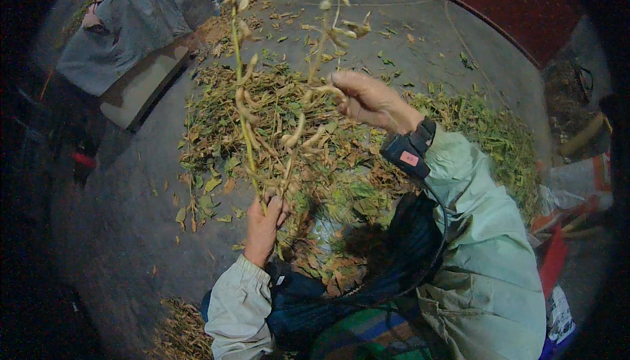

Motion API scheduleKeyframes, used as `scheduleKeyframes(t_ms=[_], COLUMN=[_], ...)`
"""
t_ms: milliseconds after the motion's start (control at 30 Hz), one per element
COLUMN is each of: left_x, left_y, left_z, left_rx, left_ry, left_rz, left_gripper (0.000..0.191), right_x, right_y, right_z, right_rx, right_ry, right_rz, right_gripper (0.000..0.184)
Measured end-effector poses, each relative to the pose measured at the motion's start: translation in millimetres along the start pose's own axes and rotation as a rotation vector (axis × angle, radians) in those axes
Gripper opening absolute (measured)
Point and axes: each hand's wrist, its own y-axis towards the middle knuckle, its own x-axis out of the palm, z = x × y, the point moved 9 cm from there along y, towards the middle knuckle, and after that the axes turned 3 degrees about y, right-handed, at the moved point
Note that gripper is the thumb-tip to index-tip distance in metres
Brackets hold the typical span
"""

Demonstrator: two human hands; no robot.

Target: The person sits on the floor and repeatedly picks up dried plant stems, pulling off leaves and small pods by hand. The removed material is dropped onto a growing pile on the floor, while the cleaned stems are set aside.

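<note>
My left hand (266, 225) is closed round the lower ends of upright plant stems (237, 65) that bear pale, curved bean pods (297, 131). One stem is green-yellow, the other browner. Higher up on the right, my right hand (366, 98) has its fingers bent beside a pod (330, 90) on the browner stem; the fingertips seem to touch it, but whether they pinch it is unclear. A black device on a strap (406, 156) sits at my right wrist, with a cable running down. Beneath both hands lies a heap of dry leaves and stalks (231, 114).
A grey cloth (128, 25) covers something at the upper left, beside a pale board (147, 87). Greener plants (492, 138) lie at the right, near bags (573, 183). More dry stalks (182, 333) are at the lower left. A dark red sheet (517, 1) fills the upper right.
</note>
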Motion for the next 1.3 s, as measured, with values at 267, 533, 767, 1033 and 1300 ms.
scheduleKeyframes(t_ms=[267, 533, 767, 1033, 1300], left_x=[-5, 7, 14, 10, 11], left_y=[0, -9, -11, -12, -10], left_z=[1, -14, -15, -22, -25], left_rx=[0.003, -0.148, -0.140, -0.159, -0.247], left_ry=[-0.098, -0.007, -0.025, -0.131, -0.241], left_rz=[0.000, -0.163, -0.217, -0.214, -0.255], left_gripper=[0.013, 0.015, 0.008, 0.013, 0.014], right_x=[-15, -20, -3, -29, -31], right_y=[1, -11, -24, -18, -37], right_z=[25, -74, -96, -75, -112], right_rx=[-0.060, -0.413, -0.361, -0.350, -0.626], right_ry=[0.191, 0.146, -0.001, 0.165, -0.555], right_rz=[0.027, -0.009, -0.109, 0.086, 0.264], right_gripper=[0.016, 0.022, 0.016, 0.018, 0.024])
